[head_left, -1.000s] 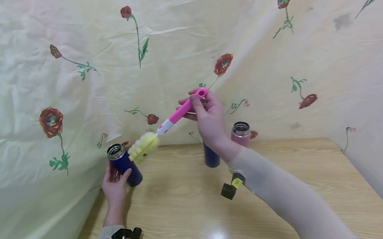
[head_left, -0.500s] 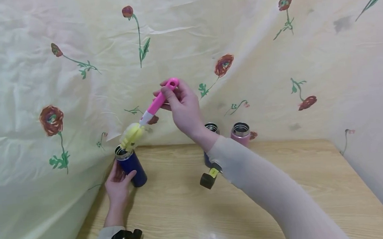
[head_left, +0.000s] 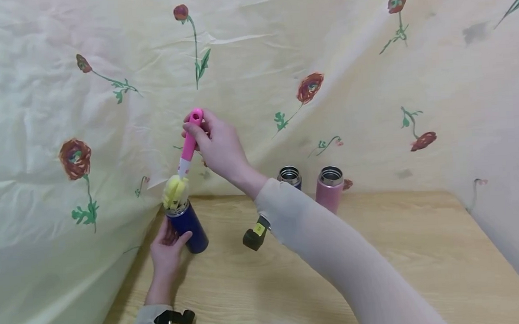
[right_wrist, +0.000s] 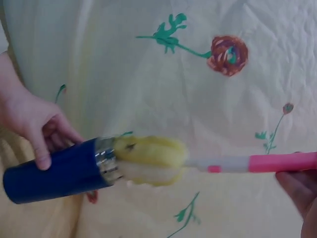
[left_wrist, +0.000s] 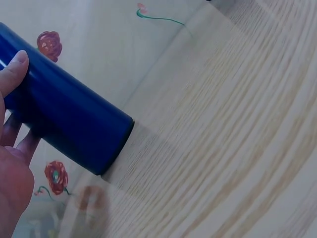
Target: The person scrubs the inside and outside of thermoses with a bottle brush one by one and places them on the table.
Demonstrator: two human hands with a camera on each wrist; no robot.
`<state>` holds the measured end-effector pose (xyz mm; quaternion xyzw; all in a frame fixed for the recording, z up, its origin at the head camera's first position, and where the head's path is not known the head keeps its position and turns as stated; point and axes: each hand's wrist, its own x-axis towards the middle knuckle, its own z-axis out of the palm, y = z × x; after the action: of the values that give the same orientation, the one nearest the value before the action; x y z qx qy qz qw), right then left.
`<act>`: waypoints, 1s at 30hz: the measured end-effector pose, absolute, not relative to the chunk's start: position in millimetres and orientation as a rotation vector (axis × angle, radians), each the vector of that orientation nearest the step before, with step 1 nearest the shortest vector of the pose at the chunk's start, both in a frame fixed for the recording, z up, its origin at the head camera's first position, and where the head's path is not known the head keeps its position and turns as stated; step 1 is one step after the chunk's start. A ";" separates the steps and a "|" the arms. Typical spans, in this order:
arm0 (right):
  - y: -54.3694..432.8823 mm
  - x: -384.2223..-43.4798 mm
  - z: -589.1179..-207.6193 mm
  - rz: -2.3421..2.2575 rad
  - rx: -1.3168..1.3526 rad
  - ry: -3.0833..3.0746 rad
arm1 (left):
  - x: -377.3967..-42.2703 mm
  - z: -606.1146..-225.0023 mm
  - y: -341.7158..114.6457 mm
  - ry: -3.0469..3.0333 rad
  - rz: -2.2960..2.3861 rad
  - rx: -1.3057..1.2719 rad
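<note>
My left hand (head_left: 167,254) grips a dark blue bottle (head_left: 189,230) around its side, thumb across the front. The bottle leans a little to the left, and its open steel mouth (right_wrist: 107,161) faces up. Above it, my right hand (head_left: 218,142) pinches the pink handle of a bottle brush (head_left: 189,141) near its looped end. The brush's yellow and white sponge head (head_left: 175,192) is at the bottle's mouth, its lower tip inside the rim. In the left wrist view the blue bottle's base (left_wrist: 118,148) is close to the wooden table; whether it touches is hard to tell.
A second blue bottle (head_left: 290,176) and a pink bottle (head_left: 329,190), both uncapped, stand at the back of the wooden table (head_left: 403,252), the blue one partly behind my right arm. A flowered cloth (head_left: 243,44) hangs behind the table and along its left side.
My right hand has carried the brush left and turned it steeper, bringing its sponge head from beside the blue bottle into its mouth. In my left hand the bottle has shifted slightly right.
</note>
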<state>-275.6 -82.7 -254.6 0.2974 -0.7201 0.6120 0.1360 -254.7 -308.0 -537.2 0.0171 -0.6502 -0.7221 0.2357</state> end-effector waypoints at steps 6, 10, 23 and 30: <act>-100.0 -269.4 -238.8 1.336 0.968 -2.398 | -255.9 -536.7 -307.8 -1.827 -1.986 0.071; -112.7 -268.2 -240.3 1.243 1.059 -2.455 | -256.0 -536.5 -307.8 -1.825 -1.988 0.067; -129.0 -276.5 -285.7 1.315 1.148 -2.523 | -258.1 -538.5 -309.7 -1.778 -2.034 0.046; -138.3 -284.0 -345.3 1.129 1.090 -2.637 | -259.9 -540.3 -303.4 -1.804 -2.000 -0.011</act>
<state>-284.0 -138.3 -345.3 0.3551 -0.8587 0.3677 0.0362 -259.9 -303.4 -540.3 -0.0041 -0.6531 -0.7239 0.2224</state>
